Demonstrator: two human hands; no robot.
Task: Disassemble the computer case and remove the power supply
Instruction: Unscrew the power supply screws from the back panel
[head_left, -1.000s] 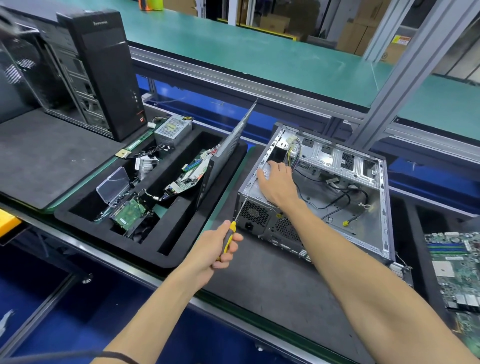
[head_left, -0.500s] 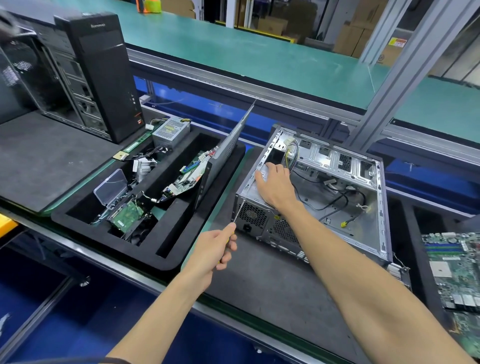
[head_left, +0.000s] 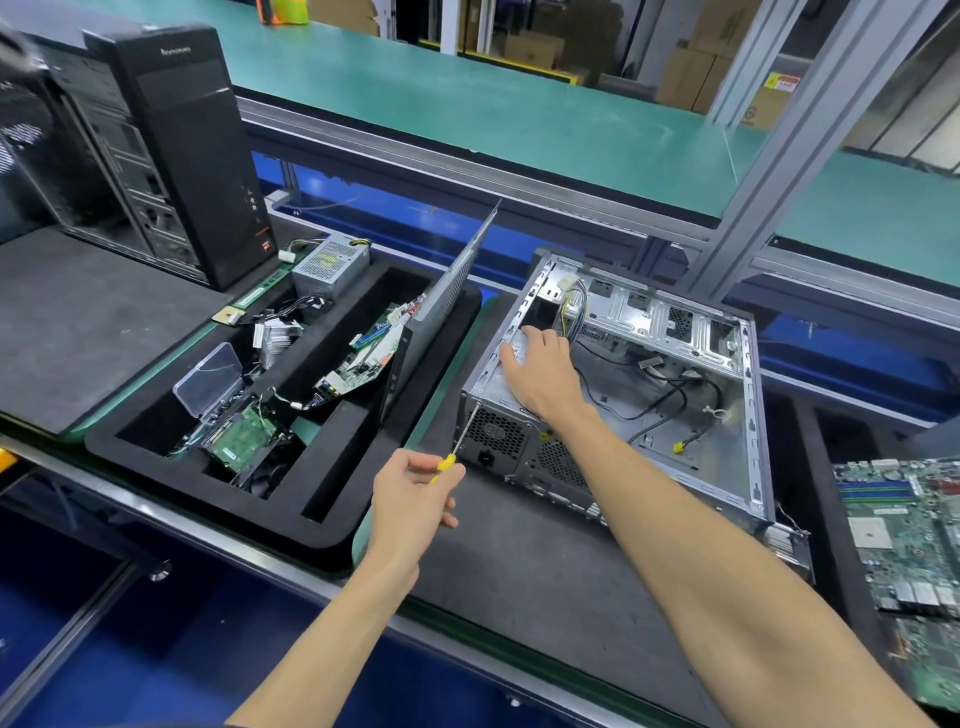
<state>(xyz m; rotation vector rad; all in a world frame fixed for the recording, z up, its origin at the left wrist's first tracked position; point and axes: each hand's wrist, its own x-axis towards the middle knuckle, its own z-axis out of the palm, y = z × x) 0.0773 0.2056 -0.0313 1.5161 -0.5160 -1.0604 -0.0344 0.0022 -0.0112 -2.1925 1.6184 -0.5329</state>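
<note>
An open silver computer case (head_left: 691, 415) lies on its side on the dark mat. Its power supply (head_left: 496, 382) sits in the near-left corner, with a bundle of coloured wires rising behind it. My right hand (head_left: 540, 371) rests flat on top of the power supply. My left hand (head_left: 413, 491) grips a yellow-handled screwdriver (head_left: 457, 441), whose tip touches the rear panel of the case at the upper left corner of the power supply's fan grille.
A black foam tray (head_left: 332, 525) to the left holds circuit boards, a drive, a loose power supply (head_left: 332, 262) and a leaning side panel (head_left: 447, 296). A black tower case (head_left: 182, 150) stands at far left. Motherboards (head_left: 904, 525) lie at right.
My left hand has risen and pushed the screwdriver forward until its tip meets the case's rear panel. My right hand has stayed on the power supply.
</note>
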